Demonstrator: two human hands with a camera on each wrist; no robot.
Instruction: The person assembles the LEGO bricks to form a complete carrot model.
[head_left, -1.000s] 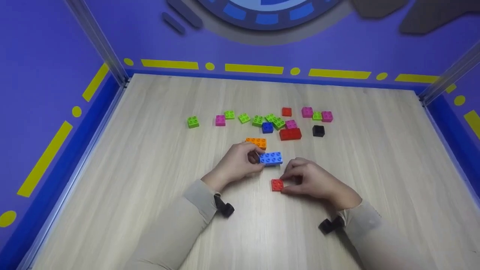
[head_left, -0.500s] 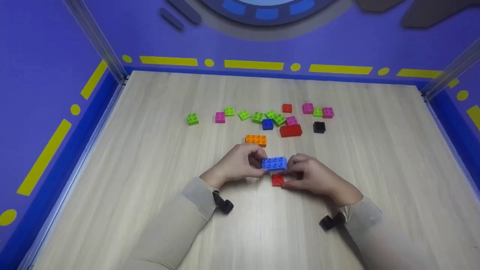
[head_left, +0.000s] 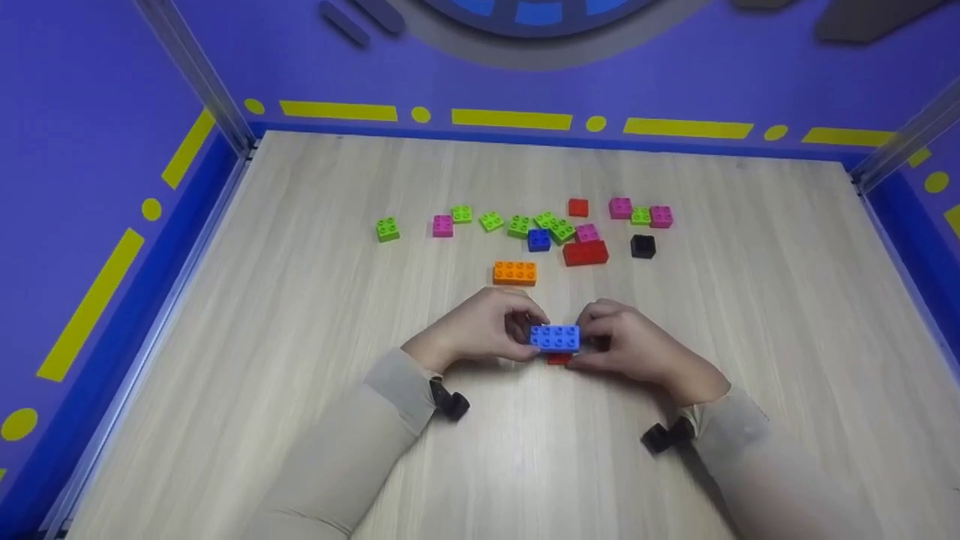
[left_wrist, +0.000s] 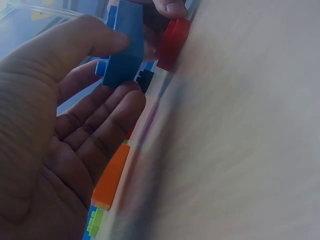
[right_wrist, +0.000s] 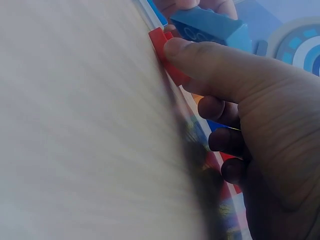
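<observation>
My left hand [head_left: 491,326] pinches a light blue eight-stud toy brick [head_left: 555,338] between thumb and fingers. That brick hangs just above a small red brick [head_left: 559,360], covering most of it in the head view. The left wrist view shows a gap between the blue brick [left_wrist: 127,42] and the red brick [left_wrist: 173,44]. With thumb and fingers my right hand [head_left: 637,345] pinches the red brick at its right side, down on the table. In the right wrist view the thumb lies against the red brick [right_wrist: 167,55], and the blue brick's [right_wrist: 210,26] hollow underside shows.
An orange brick [head_left: 514,273] lies beyond my left hand. Farther back is a loose row of green, pink, red and dark blue bricks, with a long red brick [head_left: 585,253] and a black brick [head_left: 643,246]. Blue walls [head_left: 510,82] border the wooden table [head_left: 315,247].
My left hand has brought the blue brick to the right and nearer to me, over the red brick. The right hand keeps its grip on the red brick, nearly still.
</observation>
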